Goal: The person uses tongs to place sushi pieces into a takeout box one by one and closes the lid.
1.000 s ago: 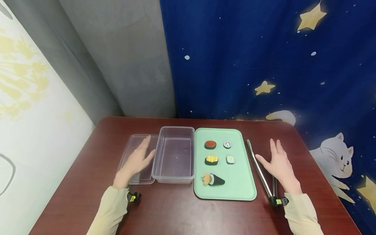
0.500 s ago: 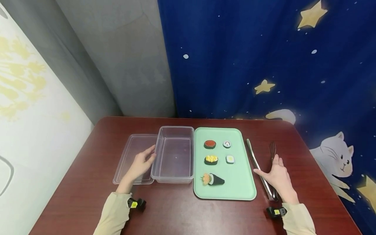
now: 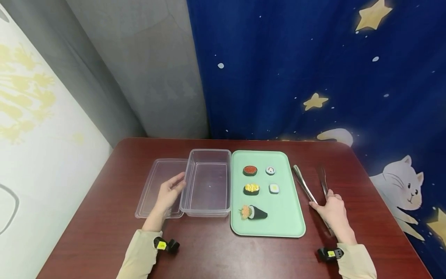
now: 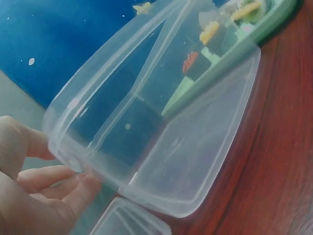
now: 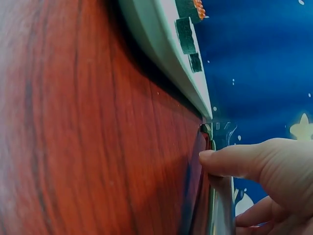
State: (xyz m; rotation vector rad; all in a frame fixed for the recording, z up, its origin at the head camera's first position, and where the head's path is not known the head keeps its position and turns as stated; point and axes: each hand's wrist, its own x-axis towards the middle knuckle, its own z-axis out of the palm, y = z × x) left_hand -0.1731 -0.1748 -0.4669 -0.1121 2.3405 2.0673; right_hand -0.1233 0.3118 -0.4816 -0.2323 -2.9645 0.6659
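Observation:
My left hand (image 3: 168, 193) is at the left rim of the clear plastic container (image 3: 209, 184), fingertips against its outer wall, as the left wrist view shows closely. Under that hand lies the clear lid (image 3: 150, 193), partly covered by it. On the right, my right hand (image 3: 332, 213) grips the metal food tongs (image 3: 304, 186) between thumb and fingers. The tongs lie spread beside the tray, one arm fork-tipped, with their joined end partly hidden. In the right wrist view the thumb (image 5: 230, 160) presses on one arm.
A green tray (image 3: 285, 221) adjoins the container. On it sit a red-topped sushi piece (image 3: 249, 170), a yellow-topped one (image 3: 251, 189), two small rolls (image 3: 270, 170) and a hand roll (image 3: 257, 212). The brown tabletop (image 3: 209, 252) meets curtains at the back.
My left hand has moved from above the lid to the container's rim, fingers bending. My right hand has come down onto the tongs and closed round them. Container and tray have stayed put.

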